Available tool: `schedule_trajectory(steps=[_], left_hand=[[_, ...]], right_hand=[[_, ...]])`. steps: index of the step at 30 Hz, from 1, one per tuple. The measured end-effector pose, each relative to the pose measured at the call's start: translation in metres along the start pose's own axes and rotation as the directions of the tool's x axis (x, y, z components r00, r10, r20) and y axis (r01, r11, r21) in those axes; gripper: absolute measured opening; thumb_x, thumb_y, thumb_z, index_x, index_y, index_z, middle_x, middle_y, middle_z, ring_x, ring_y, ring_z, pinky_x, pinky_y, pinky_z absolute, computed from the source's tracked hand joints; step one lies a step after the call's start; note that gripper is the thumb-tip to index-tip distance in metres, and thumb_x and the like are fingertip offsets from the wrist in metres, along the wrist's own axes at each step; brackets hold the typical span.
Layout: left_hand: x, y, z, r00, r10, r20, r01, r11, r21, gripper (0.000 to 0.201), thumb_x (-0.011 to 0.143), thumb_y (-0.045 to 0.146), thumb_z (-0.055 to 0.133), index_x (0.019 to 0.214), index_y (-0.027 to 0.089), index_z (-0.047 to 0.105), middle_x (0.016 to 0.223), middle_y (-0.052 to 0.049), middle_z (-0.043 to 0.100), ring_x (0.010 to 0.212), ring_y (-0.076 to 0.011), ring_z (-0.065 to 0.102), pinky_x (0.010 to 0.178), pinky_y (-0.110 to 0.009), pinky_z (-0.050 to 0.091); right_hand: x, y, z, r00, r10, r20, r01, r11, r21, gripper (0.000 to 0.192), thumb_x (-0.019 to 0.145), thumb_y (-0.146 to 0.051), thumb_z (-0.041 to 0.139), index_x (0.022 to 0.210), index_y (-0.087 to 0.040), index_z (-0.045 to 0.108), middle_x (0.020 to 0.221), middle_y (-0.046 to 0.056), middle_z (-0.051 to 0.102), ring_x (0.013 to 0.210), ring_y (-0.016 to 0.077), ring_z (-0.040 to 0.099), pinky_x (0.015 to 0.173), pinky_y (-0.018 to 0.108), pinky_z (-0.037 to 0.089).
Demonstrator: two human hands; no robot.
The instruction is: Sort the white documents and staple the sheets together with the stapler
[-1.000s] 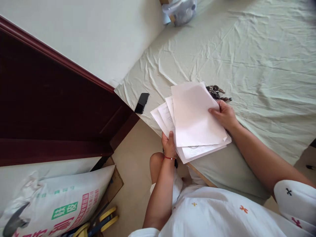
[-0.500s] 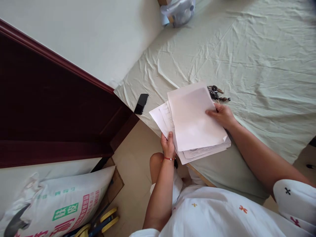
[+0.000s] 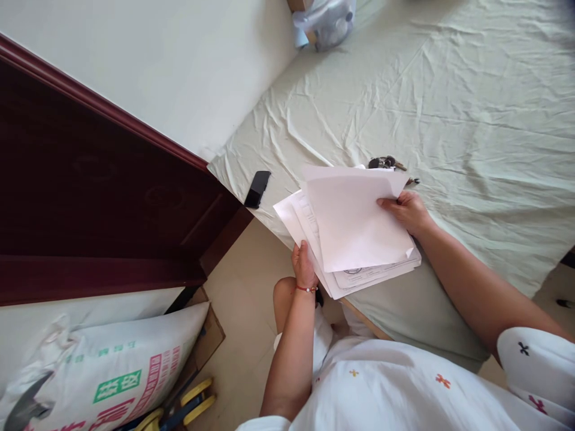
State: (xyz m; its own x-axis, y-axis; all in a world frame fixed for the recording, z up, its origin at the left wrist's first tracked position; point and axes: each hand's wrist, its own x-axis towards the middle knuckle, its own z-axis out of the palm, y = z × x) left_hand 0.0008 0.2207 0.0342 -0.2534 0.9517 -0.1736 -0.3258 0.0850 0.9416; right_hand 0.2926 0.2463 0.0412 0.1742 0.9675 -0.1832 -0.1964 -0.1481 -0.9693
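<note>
A stack of papers (image 3: 309,224) lies at the near corner of the cloth-covered surface, some sheets printed. My left hand (image 3: 304,265), with a red bracelet at the wrist, grips the stack's left edge, thumb on top. The topmost sheet (image 3: 354,221) shows a blank face, its far edge curled up. My right hand (image 3: 409,211) pinches this sheet at its right edge, thumb above and fingers underneath. Just beyond the sheet lies a bunch of keys (image 3: 384,162), partly covered by it. A round stamp mark peeks out below the sheet's near edge.
A black phone (image 3: 257,189) rests near the left edge of the pale green cloth (image 3: 471,120). At the back stands a clear plastic bag (image 3: 330,27) of small items. A dark red wooden panel (image 3: 103,179) and a printed white sack (image 3: 130,359) are to the left.
The top sheet's far edge has bent up and toward me, and its far right corner now covers part of the keys. My right hand has shifted slightly; the left still holds the stack.
</note>
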Motion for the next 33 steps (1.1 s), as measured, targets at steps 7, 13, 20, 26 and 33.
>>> schedule_trajectory(steps=[7,13,20,26,33], left_hand=[[-0.004,0.004,-0.003,0.999,-0.017,0.043,0.014,0.998,0.067,0.048,0.080,0.054,0.087,0.112,0.020,0.079,0.118,-0.009,0.082,0.115,-0.0243,0.075,0.107,-0.038,0.056],[-0.002,0.004,-0.008,0.996,-0.063,0.057,0.061,0.998,0.032,0.042,0.076,0.051,0.089,0.106,0.023,0.080,0.116,-0.006,0.083,0.111,-0.0235,0.077,0.103,-0.036,0.058],[0.003,0.003,-0.014,0.990,-0.102,0.094,0.101,0.995,0.006,0.049,0.072,0.052,0.092,0.109,0.022,0.081,0.120,-0.009,0.082,0.121,-0.0288,0.074,0.109,-0.041,0.055],[0.005,0.004,-0.016,0.988,-0.110,0.112,0.114,0.993,-0.024,0.050,0.069,0.049,0.095,0.108,0.021,0.082,0.115,-0.009,0.084,0.113,-0.0267,0.077,0.105,-0.038,0.057],[0.003,0.004,-0.014,0.988,-0.084,0.132,0.081,0.996,0.026,0.045,0.072,0.049,0.093,0.108,0.023,0.082,0.111,-0.006,0.084,0.106,-0.0242,0.078,0.097,-0.034,0.058]], right_hand=[[0.001,0.002,-0.001,1.000,-0.007,0.015,0.008,1.000,-0.022,0.037,0.075,-0.047,0.083,0.101,-0.021,0.078,0.093,0.008,0.079,0.083,0.0312,0.075,0.069,0.042,0.063],[0.000,0.001,-0.001,1.000,0.011,0.025,-0.010,1.000,-0.008,0.040,0.073,-0.049,0.085,0.101,-0.020,0.078,0.096,0.010,0.080,0.081,0.0316,0.075,0.068,0.044,0.063],[-0.001,0.000,-0.003,0.999,0.016,0.045,-0.013,0.999,-0.053,0.041,0.075,-0.051,0.083,0.101,-0.020,0.078,0.092,0.011,0.080,0.079,0.0316,0.076,0.065,0.044,0.062],[0.000,0.001,-0.004,0.996,-0.014,0.085,0.017,0.999,-0.030,0.036,0.079,-0.052,0.083,0.098,-0.022,0.077,0.101,0.008,0.081,0.077,0.0271,0.076,0.062,0.037,0.062],[0.001,0.000,-0.003,0.994,-0.014,0.110,0.011,1.000,0.027,0.032,0.078,-0.047,0.086,0.099,-0.024,0.078,0.087,0.003,0.080,0.072,0.0245,0.075,0.060,0.034,0.062]])
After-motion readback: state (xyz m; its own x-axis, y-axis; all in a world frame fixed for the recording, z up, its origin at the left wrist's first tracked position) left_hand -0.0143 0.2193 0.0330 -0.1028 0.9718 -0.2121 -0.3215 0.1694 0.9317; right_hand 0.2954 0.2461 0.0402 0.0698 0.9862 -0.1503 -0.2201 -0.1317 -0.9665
